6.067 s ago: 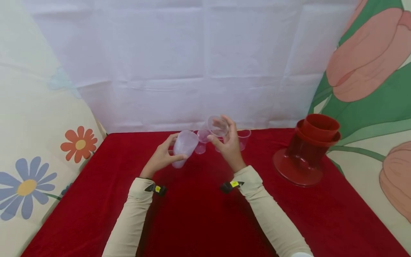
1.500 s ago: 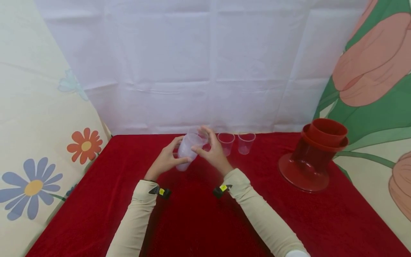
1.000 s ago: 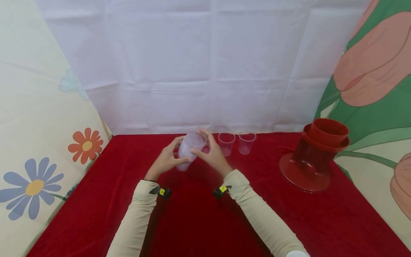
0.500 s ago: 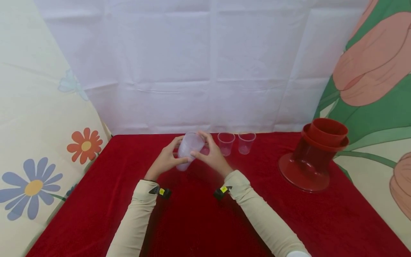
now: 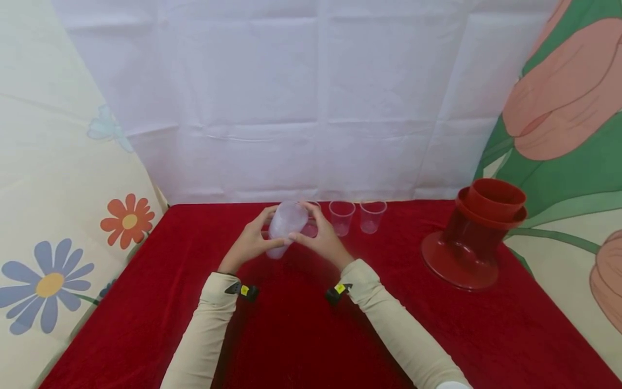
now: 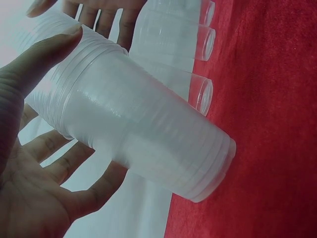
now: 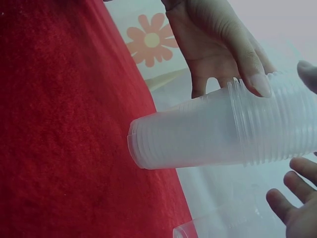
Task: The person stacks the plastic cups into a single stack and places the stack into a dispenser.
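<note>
A nested stack of translucent plastic cups (image 5: 289, 219) is held tilted above the table, rims toward the far side. My left hand (image 5: 249, 241) grips its side, thumb lying across the rims in the left wrist view. At the rim end my right hand (image 5: 324, 240) curls its thumb and fingers around the outermost cups; its fingertips (image 7: 298, 186) show below the stack in the right wrist view. Behind the hands, clear cups stand in a row: one (image 5: 372, 218), another (image 5: 342, 219), and a third partly hidden by my right hand, its base (image 6: 200, 96) visible in the left wrist view.
A dark red cylinder with a wide round base (image 5: 461, 259) stands at the right, a red cup-like piece (image 5: 498, 200) nested in its top. Red cloth (image 5: 291, 335) covers the table. A white sheet (image 5: 252, 97) hangs along the back edge, flowered cloths at both sides.
About six seconds ago my right hand held a separate cup above the row; now it is at the stack's rim. Over the last second its fingers have closed slightly around the rims.
</note>
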{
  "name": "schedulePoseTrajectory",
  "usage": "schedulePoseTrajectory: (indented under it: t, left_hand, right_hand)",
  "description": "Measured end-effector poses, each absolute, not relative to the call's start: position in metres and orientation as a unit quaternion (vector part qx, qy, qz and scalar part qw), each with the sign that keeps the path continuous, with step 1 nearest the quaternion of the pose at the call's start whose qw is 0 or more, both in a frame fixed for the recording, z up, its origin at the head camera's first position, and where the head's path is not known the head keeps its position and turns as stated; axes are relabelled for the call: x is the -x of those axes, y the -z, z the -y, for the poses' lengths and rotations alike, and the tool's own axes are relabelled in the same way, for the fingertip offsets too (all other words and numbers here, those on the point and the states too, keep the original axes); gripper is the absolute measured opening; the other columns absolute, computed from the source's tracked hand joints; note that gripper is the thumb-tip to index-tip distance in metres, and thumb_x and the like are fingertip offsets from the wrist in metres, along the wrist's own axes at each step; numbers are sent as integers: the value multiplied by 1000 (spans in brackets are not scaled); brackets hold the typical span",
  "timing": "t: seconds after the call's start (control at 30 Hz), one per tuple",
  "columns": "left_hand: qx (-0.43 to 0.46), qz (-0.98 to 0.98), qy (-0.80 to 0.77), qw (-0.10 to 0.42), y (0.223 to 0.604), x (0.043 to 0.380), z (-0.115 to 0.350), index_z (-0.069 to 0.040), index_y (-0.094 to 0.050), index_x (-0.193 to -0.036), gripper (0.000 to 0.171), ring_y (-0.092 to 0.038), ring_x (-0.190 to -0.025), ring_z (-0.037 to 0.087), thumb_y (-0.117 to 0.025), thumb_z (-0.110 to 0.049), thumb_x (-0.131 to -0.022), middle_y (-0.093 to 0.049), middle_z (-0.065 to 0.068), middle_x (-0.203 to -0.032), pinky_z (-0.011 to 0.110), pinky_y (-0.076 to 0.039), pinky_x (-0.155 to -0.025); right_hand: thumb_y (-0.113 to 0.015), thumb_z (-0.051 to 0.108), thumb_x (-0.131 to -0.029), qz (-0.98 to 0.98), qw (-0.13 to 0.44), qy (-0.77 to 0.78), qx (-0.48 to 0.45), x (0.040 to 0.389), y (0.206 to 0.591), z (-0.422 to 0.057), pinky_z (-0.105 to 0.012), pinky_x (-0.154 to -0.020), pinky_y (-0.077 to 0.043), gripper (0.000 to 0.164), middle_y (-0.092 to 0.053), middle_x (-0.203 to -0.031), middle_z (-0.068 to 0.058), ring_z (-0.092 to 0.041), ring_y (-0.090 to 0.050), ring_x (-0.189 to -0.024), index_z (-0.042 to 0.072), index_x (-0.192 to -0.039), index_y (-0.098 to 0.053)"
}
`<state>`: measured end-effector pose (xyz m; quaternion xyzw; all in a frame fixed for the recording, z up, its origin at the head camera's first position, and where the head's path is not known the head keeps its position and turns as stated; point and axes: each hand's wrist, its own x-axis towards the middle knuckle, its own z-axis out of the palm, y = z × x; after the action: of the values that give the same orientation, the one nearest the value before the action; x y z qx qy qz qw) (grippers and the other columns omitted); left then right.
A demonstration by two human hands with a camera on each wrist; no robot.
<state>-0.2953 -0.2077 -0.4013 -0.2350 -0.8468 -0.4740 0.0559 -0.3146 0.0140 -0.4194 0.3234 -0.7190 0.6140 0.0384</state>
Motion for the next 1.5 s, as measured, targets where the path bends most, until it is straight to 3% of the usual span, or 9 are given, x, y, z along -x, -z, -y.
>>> schedulePoseTrajectory:
  t: [0.17,0.37,0.63,0.83,1.17,1.5]
  left_hand:
    - [233,851,468,53,399,293,206,-8,-37,-150,81,-52,-123,39,-82,-10,-82,-49,19,-140,55,-53,-92]
    - [235,845,477,53,407,298,211,-16,-38,-150,83,-53,-122,35,-84,-17,-81,-51,13,-139,58,-52,-92]
    - [234,845,479,51,402,297,211,-19,-39,-149,81,-53,-122,33,-84,-23,-82,-51,11,-140,57,-52,-92]
    - [230,849,472,54,405,297,211,-18,-39,-149,81,-54,-121,33,-85,-24,-82,-52,12,-139,55,-54,-91]
    - [233,848,472,60,405,296,211,-16,-40,-148,81,-55,-121,35,-85,-22,-81,-53,14,-138,55,-54,-91]
    - [237,846,473,64,407,299,211,-17,-41,-147,81,-56,-120,33,-86,-22,-80,-54,13,-136,54,-54,-90]
  right_hand:
    - [-79,48,-84,725,34,-610,-319,315,419,-15,-65,-95,-47,84,-44,-143,-10,-40,-47,-127,19,-150,-37]
    - [-79,38,-86,728,34,-607,-317,313,418,-15,-64,-95,-47,78,-45,-142,-8,-39,-46,-127,21,-149,-37]
    - [-76,8,-87,723,81,-609,-317,315,414,-17,-60,-106,-40,76,-45,-149,-13,-30,-45,-134,9,-151,-34]
    - [-73,-3,-86,708,109,-618,-323,302,395,-23,-61,-105,-39,75,-44,-146,-25,-43,-44,-132,-2,-150,-32]
    - [-71,-7,-86,692,139,-621,-341,296,384,-31,-64,-103,-40,74,-44,-142,-30,-52,-42,-129,-6,-149,-32]
    - [-71,-10,-85,694,147,-617,-342,300,385,-39,-66,-103,-39,74,-45,-142,-30,-49,-44,-129,-6,-149,-33]
